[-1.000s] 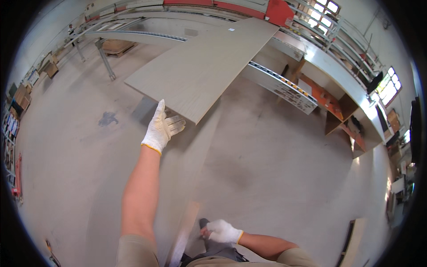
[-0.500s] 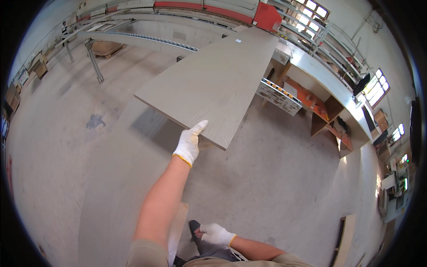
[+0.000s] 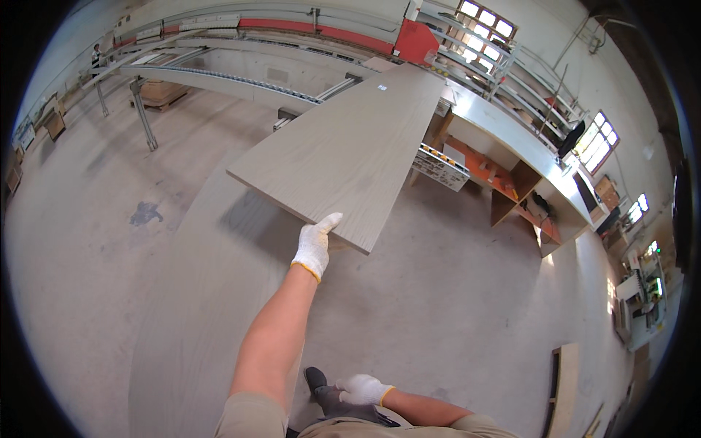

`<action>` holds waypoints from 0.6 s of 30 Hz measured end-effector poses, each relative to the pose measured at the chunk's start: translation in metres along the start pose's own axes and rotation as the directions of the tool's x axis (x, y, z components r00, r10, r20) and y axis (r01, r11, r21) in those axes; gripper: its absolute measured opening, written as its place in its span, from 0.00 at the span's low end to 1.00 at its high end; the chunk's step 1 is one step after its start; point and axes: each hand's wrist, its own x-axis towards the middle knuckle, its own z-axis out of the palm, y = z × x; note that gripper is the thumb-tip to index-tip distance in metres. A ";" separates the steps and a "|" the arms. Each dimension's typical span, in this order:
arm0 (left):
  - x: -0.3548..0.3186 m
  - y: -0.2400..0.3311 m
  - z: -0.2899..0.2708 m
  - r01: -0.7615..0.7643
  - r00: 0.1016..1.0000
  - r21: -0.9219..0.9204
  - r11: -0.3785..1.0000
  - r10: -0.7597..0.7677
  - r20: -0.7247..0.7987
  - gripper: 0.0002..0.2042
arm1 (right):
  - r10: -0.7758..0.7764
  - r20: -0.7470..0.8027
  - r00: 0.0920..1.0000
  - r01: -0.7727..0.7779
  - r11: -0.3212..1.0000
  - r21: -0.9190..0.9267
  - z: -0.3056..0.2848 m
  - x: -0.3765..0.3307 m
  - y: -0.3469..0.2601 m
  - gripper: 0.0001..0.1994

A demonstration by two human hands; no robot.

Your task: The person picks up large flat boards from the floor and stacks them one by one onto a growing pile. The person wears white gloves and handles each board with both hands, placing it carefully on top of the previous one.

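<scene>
A long grey wood-grain board (image 3: 343, 146) stretches away from me, a small white label near its far end. My left hand (image 3: 314, 247), in a white knit glove with a yellow cuff, is closed on its near edge, thumb on top and fingers hidden underneath. The far end reaches the roller machine and bench; whether it rests on them I cannot tell. Low beside my leg hangs my gloved right hand (image 3: 364, 389), its fingers loosely apart and partly hidden, with nothing visible in it. Below the board lies a larger grey wood-grain panel (image 3: 197, 328).
A metal frame with a roller rail (image 3: 234, 79) runs across the far left, before a machine with a red housing (image 3: 416, 42). At right stands a bench (image 3: 496, 120) with open shelves beneath. Wooden pieces (image 3: 564, 387) lie at lower right, near my dark shoe (image 3: 315, 377).
The view has shifted, so the surroundings sit slightly farther left. The held board's near end appears a little lower. My left hand keeps its grip; my right hand stays by my leg.
</scene>
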 end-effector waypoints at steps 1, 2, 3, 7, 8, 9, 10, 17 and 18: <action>-0.001 -0.003 -0.007 -0.034 0.999 0.003 0.999 0.034 0.002 0.17 | 0.001 -0.009 1.000 -0.001 1.000 0.002 -0.004 0.001 -0.004 0.17; -0.019 0.002 0.000 -0.003 0.999 -0.051 0.999 0.005 0.036 0.17 | 0.017 -0.022 1.000 -0.017 1.000 0.024 -0.005 0.000 -0.003 0.19; -0.038 0.008 0.003 0.007 0.998 -0.072 0.997 -0.003 0.056 0.17 | 0.033 -0.034 0.999 -0.031 0.998 0.046 -0.005 0.001 0.000 0.20; -0.110 0.041 -0.037 -0.053 0.998 -0.133 0.990 0.058 0.034 0.14 | 0.019 -0.054 0.998 -0.015 0.998 0.067 -0.024 0.012 -0.012 0.22; -0.124 0.043 -0.055 -0.123 0.992 -0.112 0.986 0.126 0.026 0.13 | -0.009 -0.099 0.995 0.017 0.996 0.082 -0.031 0.016 -0.005 0.22; -0.141 0.045 -0.073 -0.135 0.991 -0.090 0.987 0.134 -0.020 0.12 | -0.037 -0.144 0.989 0.051 0.994 0.096 -0.039 0.019 0.002 0.21; -0.169 0.053 -0.083 -0.155 0.988 -0.137 0.978 0.153 -0.022 0.13 | -0.003 -0.210 0.978 0.029 0.992 0.121 -0.054 0.020 0.001 0.21; -0.358 0.082 -0.212 -0.291 0.911 0.051 0.955 0.293 -0.290 0.34 | 0.178 -0.380 0.908 0.417 -0.295 0.860 -0.175 0.058 -0.027 0.34; -0.387 0.086 -0.227 -0.315 0.901 0.058 0.947 0.317 -0.297 0.35 | 0.133 -0.446 0.885 0.464 -0.332 0.821 -0.182 0.060 -0.036 0.35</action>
